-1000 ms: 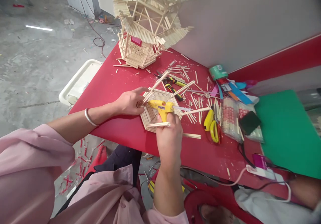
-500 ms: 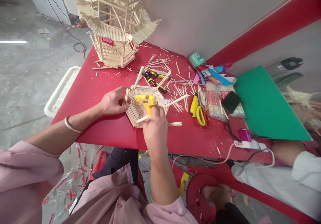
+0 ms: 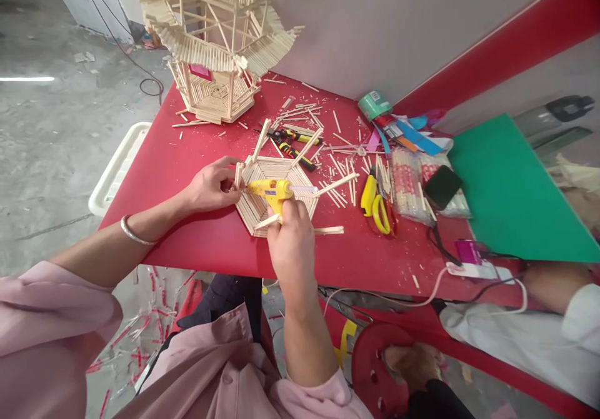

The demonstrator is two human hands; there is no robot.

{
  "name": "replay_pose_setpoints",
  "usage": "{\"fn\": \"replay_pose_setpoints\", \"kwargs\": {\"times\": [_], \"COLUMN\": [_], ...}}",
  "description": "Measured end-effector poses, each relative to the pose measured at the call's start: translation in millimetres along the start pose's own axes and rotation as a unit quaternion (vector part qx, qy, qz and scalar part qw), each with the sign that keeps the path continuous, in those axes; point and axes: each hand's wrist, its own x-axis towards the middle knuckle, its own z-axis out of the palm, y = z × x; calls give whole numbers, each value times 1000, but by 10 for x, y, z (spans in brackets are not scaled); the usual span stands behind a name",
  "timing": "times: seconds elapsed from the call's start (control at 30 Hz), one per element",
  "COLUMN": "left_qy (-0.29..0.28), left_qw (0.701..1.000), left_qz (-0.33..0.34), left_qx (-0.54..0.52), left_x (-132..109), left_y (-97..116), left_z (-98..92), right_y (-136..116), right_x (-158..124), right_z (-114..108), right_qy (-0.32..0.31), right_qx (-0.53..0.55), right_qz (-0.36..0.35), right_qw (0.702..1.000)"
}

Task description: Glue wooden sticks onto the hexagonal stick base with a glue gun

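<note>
- Right hand (image 3: pixel 293 234): I see it gripping the glue gun (image 3: pixel 272 189).
- Left hand (image 3: pixel 214 186): curled at the stick frame's (image 3: pixel 272 166) edge; whether gripping, I cannot tell.

a craft workshop, judging by glue gun (image 3: pixel 272 189), pliers (image 3: pixel 287 149), littered floor (image 3: pixel 56 137).

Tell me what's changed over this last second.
The view has swung, so the tower sits further left in it. The glue gun seems slightly nearer the left hand than half a second ago. Nothing was visibly taken or let go: the right hand still holds the glue gun; the left hand stays at the frame.
</note>
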Motion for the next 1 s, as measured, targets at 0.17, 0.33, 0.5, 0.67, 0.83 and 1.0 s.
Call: {"fn": "replay_pose_setpoints", "kwargs": {"times": [0.17,0.33,0.5,0.67,0.83,1.0], "left_qy": [5,8,3,7,6,4], "left_qw": [1000,999,998,998,997,996], "left_qz": [2,8,8,4,5,-2], "left_qx": [15,48,68,68,72,85], "left_x": [5,1,-1,-5,-9,-9], "left_y": [8,6,7,24,32,32], "left_z": [11,27,36,38,39,44], "right_y": [66,100,103,93,86,106], "right_x": [-61,-120,-105,-107,-149,-138], "right_z": [69,105,94,48,41,70], "right_qy": [25,54,58,72,66,55], "right_qx": [-2,9,25,14,6,2], "right_qz": [-4,-19,-18,-15,-18,-13], "right_qw": [1000,998,998,997,998,998]}}
